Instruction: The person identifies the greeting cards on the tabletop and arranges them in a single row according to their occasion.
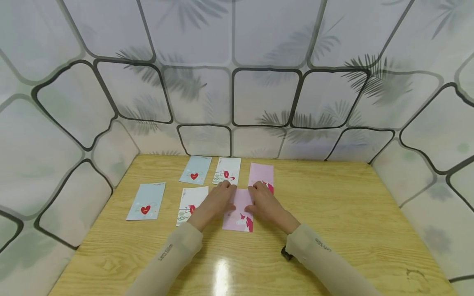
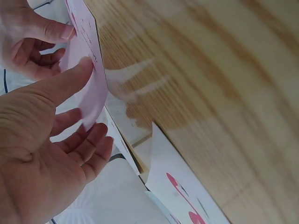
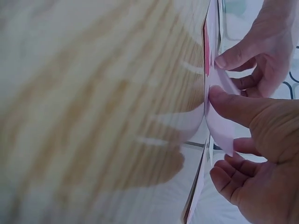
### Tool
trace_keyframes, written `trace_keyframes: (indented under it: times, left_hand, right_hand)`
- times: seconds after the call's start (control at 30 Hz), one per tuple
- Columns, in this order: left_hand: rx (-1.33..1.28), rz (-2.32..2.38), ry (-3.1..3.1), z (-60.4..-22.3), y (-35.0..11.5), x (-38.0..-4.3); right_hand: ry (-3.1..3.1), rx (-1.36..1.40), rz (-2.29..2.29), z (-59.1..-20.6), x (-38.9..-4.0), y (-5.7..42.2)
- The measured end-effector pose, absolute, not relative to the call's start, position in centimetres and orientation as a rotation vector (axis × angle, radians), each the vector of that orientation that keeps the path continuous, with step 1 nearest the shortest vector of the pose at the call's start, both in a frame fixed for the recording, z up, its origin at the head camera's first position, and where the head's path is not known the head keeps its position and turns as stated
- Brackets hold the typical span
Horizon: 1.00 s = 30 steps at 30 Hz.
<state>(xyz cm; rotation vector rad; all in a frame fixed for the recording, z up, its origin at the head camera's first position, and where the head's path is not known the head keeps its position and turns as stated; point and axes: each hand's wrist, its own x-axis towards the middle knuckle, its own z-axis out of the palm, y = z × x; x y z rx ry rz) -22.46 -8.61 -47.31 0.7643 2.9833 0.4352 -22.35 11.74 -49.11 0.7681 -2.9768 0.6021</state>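
A pink card (image 1: 238,211) with a red-and-white unicorn is held between both hands at the middle of the table. My left hand (image 1: 217,202) pinches its left edge, and my right hand (image 1: 268,206) pinches the right edge. In the left wrist view, the left thumb (image 2: 77,77) presses on the card's face, with fingers behind its bent upper part. The right wrist view shows the same hold by the right thumb (image 3: 229,102). Just behind the right hand lies a second pink unicorn card (image 1: 261,172). A white flamingo card (image 1: 193,197) is partly hidden by the left hand.
Another white flamingo card (image 1: 227,168) and a light blue heart card (image 1: 196,169) lie along the back. A second blue heart card (image 1: 147,200) is at the left. Patterned fabric walls (image 1: 266,96) enclose the wooden table (image 1: 333,213) at the back and sides.
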Motion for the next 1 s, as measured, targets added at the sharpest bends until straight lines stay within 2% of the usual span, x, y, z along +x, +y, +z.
trace_keyframes:
  times: [0.3, 0.47, 0.7, 1.0]
  left_hand:
    - [0.862, 0.527, 3.074, -47.9, -9.1, -22.3]
    - [0.816, 0.749, 3.071, -47.3, -9.4, -21.9]
    - [0.807, 1.121, 3.047, -45.8, -9.1, -21.5]
    - [0.590, 1.483, 2.842, -43.0, -6.6, -20.5]
  right_hand:
    - [-2.899, 0.651, 0.925, -49.4, -22.3, 11.9]
    - [-2.812, 0.618, 1.145, -49.2, -22.1, 12.7]
    - [-2.654, 0.604, 1.224, -47.8, -21.3, 14.1]
    - [-2.521, 0.544, 1.285, -45.4, -20.1, 16.9]
